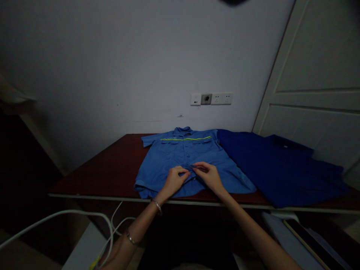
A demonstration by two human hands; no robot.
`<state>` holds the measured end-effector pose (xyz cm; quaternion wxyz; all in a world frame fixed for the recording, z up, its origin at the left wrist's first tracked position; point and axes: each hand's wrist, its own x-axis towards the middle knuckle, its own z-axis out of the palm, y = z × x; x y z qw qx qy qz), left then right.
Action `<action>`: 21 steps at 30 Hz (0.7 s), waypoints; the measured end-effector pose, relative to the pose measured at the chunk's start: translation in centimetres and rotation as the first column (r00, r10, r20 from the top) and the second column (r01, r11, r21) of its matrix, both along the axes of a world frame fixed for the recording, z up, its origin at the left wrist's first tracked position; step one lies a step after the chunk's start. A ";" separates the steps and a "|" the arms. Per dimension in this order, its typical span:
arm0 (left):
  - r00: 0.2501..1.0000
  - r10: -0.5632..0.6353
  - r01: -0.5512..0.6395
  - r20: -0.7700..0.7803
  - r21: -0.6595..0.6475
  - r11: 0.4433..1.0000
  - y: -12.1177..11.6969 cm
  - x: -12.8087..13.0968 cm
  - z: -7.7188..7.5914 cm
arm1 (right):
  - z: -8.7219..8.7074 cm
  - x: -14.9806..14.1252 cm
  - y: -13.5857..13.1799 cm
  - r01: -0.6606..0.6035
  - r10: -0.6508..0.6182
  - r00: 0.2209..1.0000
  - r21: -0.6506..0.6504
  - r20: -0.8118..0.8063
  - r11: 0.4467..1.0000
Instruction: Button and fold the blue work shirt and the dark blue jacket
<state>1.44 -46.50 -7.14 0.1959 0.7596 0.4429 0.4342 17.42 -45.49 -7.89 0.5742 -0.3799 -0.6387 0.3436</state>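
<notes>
A blue short-sleeved work shirt (160, 157) with a yellow-green stripe across the chest lies spread on the dark red table (109, 161), collar toward the wall. Both hands are at its front opening, below the chest pockets. My left hand (176, 178) pinches the shirt's fabric near the button strip. Just beside it, my right hand (206, 174) has thumb and fingers closed on the other side of the same strip. The cloth is bunched up a little between them. Whether a button sits in the fingertips is too small to make out.
Darker blue cloth (270, 165), seemingly another garment, covers the table's right side beside the shirt. Wall sockets (216, 98) are above the table. A white cable (70, 212) loops at the lower left. A pale panelled door (317, 112) stands at the right.
</notes>
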 end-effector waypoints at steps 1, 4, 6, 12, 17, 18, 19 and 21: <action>1.000 0.022 -0.022 0.017 0.004 1.000 -0.1 0.1 0.0 | 0.0 0.0 0.0 -0.002 0.002 1.000 0.000 0.001 1.000; 0.997 0.062 -0.063 0.050 0.023 0.998 -0.3 0.2 0.1 | -0.1 0.1 0.0 -0.001 0.001 1.000 -0.005 0.004 1.000; 0.996 0.072 -0.074 0.050 0.038 0.997 -0.4 0.3 0.2 | -0.1 0.2 0.0 0.008 -0.008 1.000 -0.006 0.006 1.000; 0.995 0.066 -0.069 0.069 0.047 0.996 -0.3 0.4 0.3 | -0.2 0.4 0.1 0.018 -0.018 1.000 -0.005 0.022 1.000; 0.998 0.058 -0.060 0.031 0.067 0.996 0.0 0.4 -0.2 | 0.1 0.3 -0.2 0.015 -0.016 0.999 0.008 0.041 1.000; 0.998 0.059 -0.060 0.015 0.075 0.995 0.0 0.4 -0.2 | 0.1 0.2 -0.3 0.012 -0.012 0.999 0.006 0.042 1.000; 0.998 0.060 -0.060 0.001 0.084 0.995 0.1 0.4 -0.3 | 0.1 0.2 -0.3 0.011 -0.011 0.999 0.003 0.039 1.000; 0.998 0.064 -0.062 -0.017 0.099 0.993 0.1 0.5 -0.3 | 0.0 0.2 -0.3 0.008 -0.008 1.000 -0.005 0.030 1.000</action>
